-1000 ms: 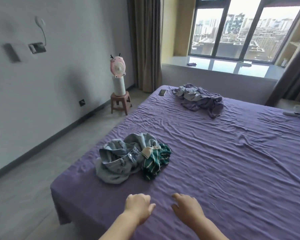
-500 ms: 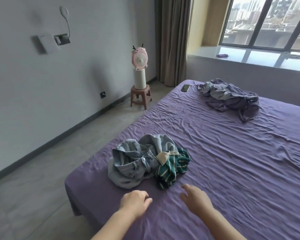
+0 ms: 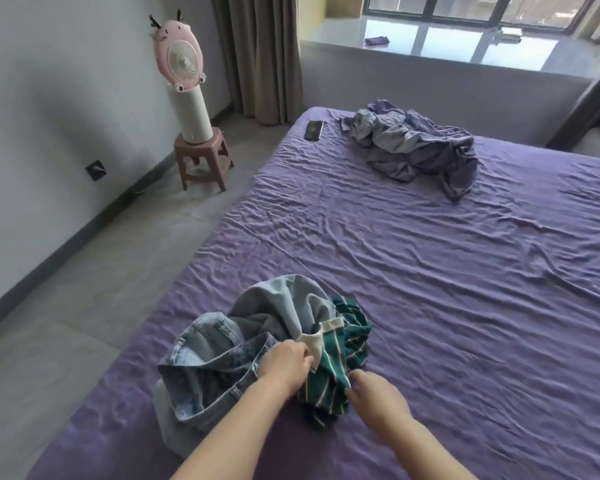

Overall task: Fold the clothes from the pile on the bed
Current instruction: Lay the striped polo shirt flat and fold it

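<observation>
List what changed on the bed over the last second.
Both hands moved forward onto the near pile: the left hand now pinches the cream collar of the green striped shirt, and the right hand touches its lower edge. The jeans, phone and far bedding heap stayed put.

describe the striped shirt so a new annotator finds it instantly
On the purple bed, find the small clothes pile at the near edge. The striped shirt lies on its right side, against pale jeans, both hands on it. Only it is dark green with thin cream stripes and a cream collar.
</observation>
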`<state>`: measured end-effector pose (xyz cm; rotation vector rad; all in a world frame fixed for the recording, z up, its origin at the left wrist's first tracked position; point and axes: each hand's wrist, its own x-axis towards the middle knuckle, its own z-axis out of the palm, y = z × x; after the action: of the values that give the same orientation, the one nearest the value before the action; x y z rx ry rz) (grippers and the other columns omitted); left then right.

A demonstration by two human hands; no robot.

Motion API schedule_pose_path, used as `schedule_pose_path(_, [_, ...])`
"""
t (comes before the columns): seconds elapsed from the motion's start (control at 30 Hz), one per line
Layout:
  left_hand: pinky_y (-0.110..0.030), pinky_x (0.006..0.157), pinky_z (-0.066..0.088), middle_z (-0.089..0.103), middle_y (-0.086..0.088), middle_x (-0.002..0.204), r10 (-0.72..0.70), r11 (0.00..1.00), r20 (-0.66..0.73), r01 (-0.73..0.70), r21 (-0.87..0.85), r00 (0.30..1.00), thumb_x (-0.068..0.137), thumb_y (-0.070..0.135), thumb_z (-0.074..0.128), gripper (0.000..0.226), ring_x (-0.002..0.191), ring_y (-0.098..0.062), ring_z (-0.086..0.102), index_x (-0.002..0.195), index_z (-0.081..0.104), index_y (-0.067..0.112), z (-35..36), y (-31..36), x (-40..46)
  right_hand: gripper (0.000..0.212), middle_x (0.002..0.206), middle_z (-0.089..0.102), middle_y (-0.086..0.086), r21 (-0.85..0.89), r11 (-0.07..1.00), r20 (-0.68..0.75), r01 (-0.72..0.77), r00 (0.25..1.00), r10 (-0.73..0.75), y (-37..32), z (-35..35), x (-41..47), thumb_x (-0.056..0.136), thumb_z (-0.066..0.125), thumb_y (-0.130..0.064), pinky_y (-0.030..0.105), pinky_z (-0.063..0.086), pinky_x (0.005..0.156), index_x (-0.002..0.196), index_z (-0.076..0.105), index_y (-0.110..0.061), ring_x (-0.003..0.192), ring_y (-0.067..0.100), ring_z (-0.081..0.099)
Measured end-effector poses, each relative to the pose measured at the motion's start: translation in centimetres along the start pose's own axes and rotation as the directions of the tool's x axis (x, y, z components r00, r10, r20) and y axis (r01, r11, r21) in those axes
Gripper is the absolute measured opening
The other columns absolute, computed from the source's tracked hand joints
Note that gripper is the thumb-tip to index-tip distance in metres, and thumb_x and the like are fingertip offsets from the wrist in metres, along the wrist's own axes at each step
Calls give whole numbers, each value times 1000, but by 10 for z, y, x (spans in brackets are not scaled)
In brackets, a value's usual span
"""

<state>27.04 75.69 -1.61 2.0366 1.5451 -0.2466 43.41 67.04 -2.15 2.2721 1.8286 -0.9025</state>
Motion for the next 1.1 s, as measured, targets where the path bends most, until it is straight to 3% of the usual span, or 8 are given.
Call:
schedule_pose_path(0.2, [-38, 104, 37, 48, -3, 132, 82, 996, 75, -85, 40, 994, 97, 24, 42, 36, 124, -26, 38, 132, 48, 18, 19, -8, 66, 33, 121, 54, 3, 37, 996, 58, -79, 995, 77, -14, 18, 49, 94, 44, -37, 37, 46, 90, 120, 52, -17, 113, 25, 52])
schedule_pose_path(0.27, [-38, 103, 37, 47, -9, 132, 28, 999, 87, -26, -17, 996, 95, 24, 46, 42, 123, -29, 41, 137, 40, 23, 25, -6, 76, 34, 122, 53, 4, 60, 991, 66, -117, 991, 113, -16, 22, 60, 94, 45, -36, 38, 45, 91, 120, 51, -17, 114, 25, 51])
schedule_pose_path(0.4, [-35, 98, 33, 62, -6, 117, -13, 999, 99, 8, 43, 995, 93, 44, 47, 33, 119, -24, 42, 118, 62, 29, 32, -2, 86, 33, 125, 53, 3, 156, 974, 69, -167, 985, 158, -18, 27, 73, 91, 50, -34, 36, 44, 93, 120, 51, -19, 117, 24, 50])
schedule_pose_path(0.5, [-32, 95, 41, 68, -2, 108, 96, 978, 106, -74, -193, 990, 91, 42, 52, 26, 111, -19, 52, 105, 70, 28, 22, 8, 85, 40, 125, 56, -1, 340, 927, 52, -160, 987, 151, -16, 25, 72, 86, 58, -27, 27, 41, 90, 125, 51, -21, 116, 17, 51])
schedule_pose_path(0.63, [-18, 80, 41, 67, 2, 97, 252, 856, 76, -185, -482, 965, 89, 29, 60, 21, 93, -11, 58, 100, 72, 16, -10, 34, 79, 7, 92, 66, 0, 591, 800, -102, -108, 973, 207, -11, 0, 56, 90, 55, -20, 28, 42, 70, 94, 61, -16, 85, 17, 60])
schedule_pose_path(0.73, [-19, 77, 43, 67, 7, 89, 248, 744, 88, -132, -655, 965, 89, 30, 61, 11, 89, -8, 60, 90, 69, 21, -37, 64, 70, 18, 76, 60, -2, 731, 682, -228, -25, 933, 278, -1, -35, 36, 94, 49, -14, 20, 40, 60, 80, 55, -22, 68, 10, 53])
schedule_pose_path(1.0, [-23, 54, 46, 60, 2, 82, 113, 609, -22, -86, -788, 993, 94, 23, 54, 11, 65, -10, 55, 94, 62, 17, -82, 148, 0, 6, 74, 66, -9, 661, 697, -559, 278, 802, 210, 43, -142, -50, 91, 60, -25, 14, 43, 59, 89, 66, -25, 69, 5, 61])
schedule_pose_path(1.1, [-21, 70, 48, 66, -3, 101, 189, 677, -176, -258, -689, 966, 89, 15, 60, 18, 82, -9, 60, 107, 64, 15, -93, 177, -42, 7, 71, 63, -16, 587, 714, -658, 383, 739, 145, 62, -179, -95, 90, 60, -27, 11, 40, 59, 86, 64, -31, 66, -4, 58])
